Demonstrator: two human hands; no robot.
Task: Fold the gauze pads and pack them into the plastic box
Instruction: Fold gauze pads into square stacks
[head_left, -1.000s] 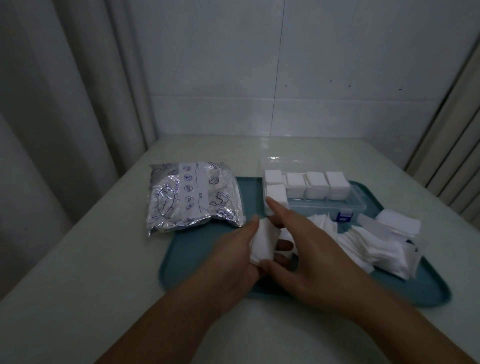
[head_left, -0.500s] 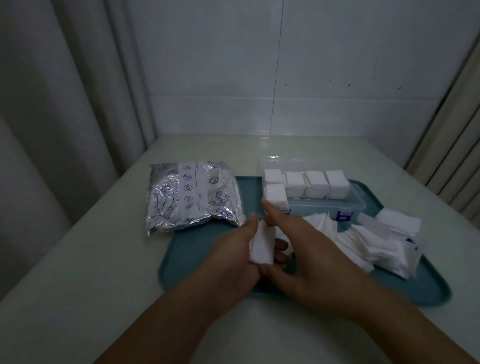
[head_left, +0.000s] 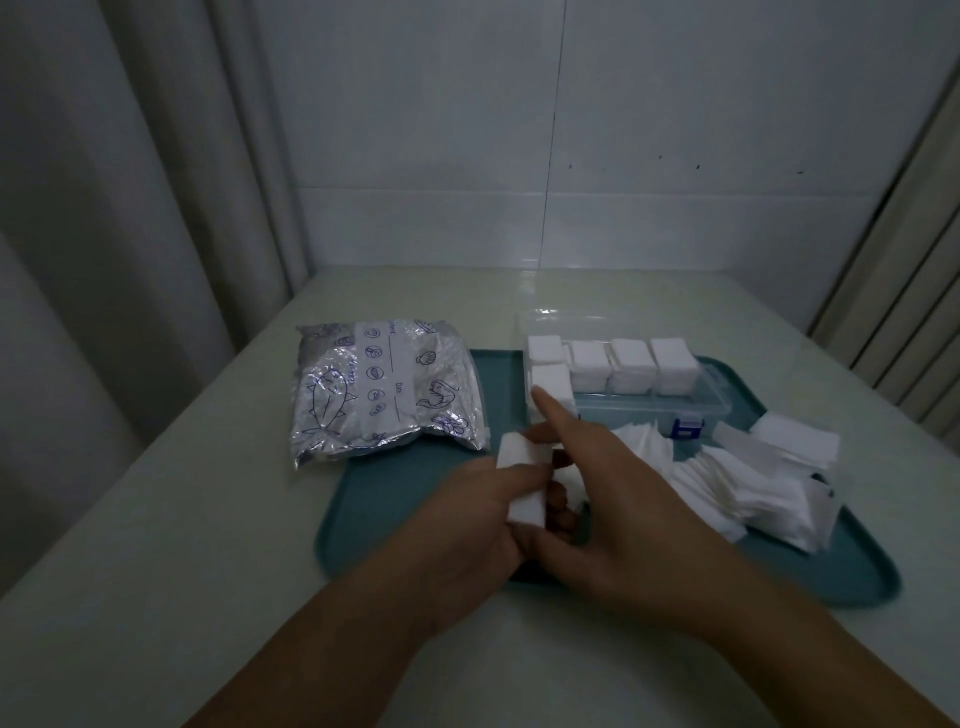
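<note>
Step in hand — folding one pad (head_left: 522, 480) above the near part of the tray (head_left: 405, 499), in front of the box (head_left: 691, 410).

Grip: the left hand (head_left: 467, 525) holds the pad, thumb across its face and fingers curled behind. The right hand (head_left: 613, 499) pinches the pad's lower right edge; its forefinger is extended, pointing away toward the box. How firmly the right thumb bears on the pad cannot be told.

Procedure, as judged from this moment:
- Align the edges before pressing; the gauze is limp and will likely skew if creased under tension.
- Run the right fingers along the fold while the left thumb pins the layers.
- Match the folded size to the stacks already in the box, so it seats in the open front row.

Orientation: the pad reads as a narrow strip — long axis running from near to far, tilted slightly left at the far end, broad face up toward the camera.

Unfolded pads (head_left: 753, 488) lie heaped on the tray's right side.
</note>
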